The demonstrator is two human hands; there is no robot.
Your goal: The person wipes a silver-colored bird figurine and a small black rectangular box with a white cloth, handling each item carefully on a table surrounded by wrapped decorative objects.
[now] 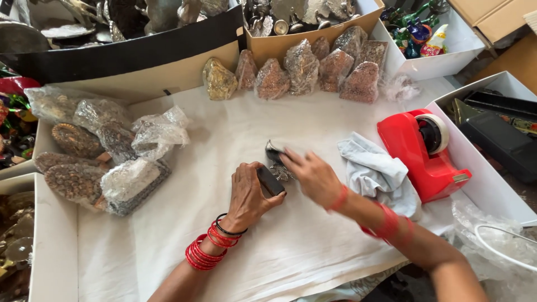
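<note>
Both hands, left hand [248,193] & right hand [314,176], grip dark metal piece [274,168] on white sheet [279,246].

White-clothed table [251,251], red tape dispenser [422,154]

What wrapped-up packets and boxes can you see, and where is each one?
Plastic-wrapped pieces: a row at the far edge, lumpy, brown, pink and gold.
Bubble-wrap packets: a pile on the left, clear over brown carvings.
Cardboard box: far middle, tan, holding metal pieces.
White box: far right, holding colourful figurines.
Left hand and right hand: both on a small dark metal piece, unwrapped.
</note>
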